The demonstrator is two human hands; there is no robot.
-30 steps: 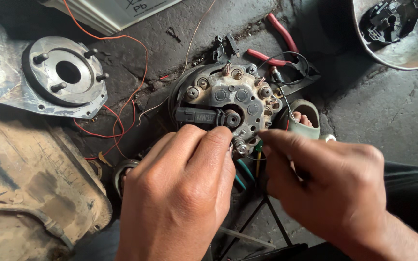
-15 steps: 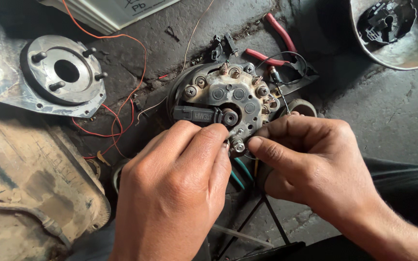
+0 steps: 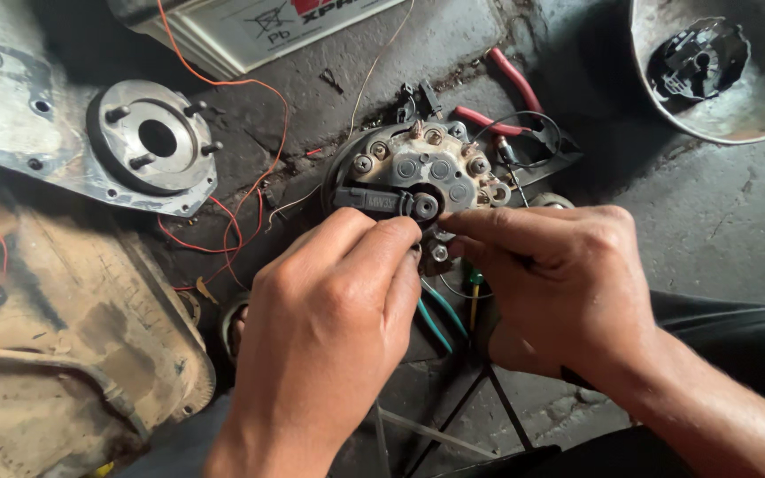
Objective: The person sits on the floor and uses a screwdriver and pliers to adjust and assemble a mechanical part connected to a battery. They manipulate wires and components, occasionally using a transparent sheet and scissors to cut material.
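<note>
Both hands, left (image 3: 329,310) and right (image 3: 560,283), fingertips at round alternator rectifier (image 3: 422,177).

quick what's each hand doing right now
Left hand: fingertips pinched at the round grey metal alternator plate; contents hidden.
Right hand: pinched there too; cannot tell.

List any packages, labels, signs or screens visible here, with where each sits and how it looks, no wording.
Battery case label: top edge, left of centre, a pale boxy case with black symbols and a red-and-black printed patch, partly cut off.
Marking on black plastic part: centre, on the round metal assembly just above the left hand and right hand, small pale print on a dark bar.
No screens or signs.
</note>
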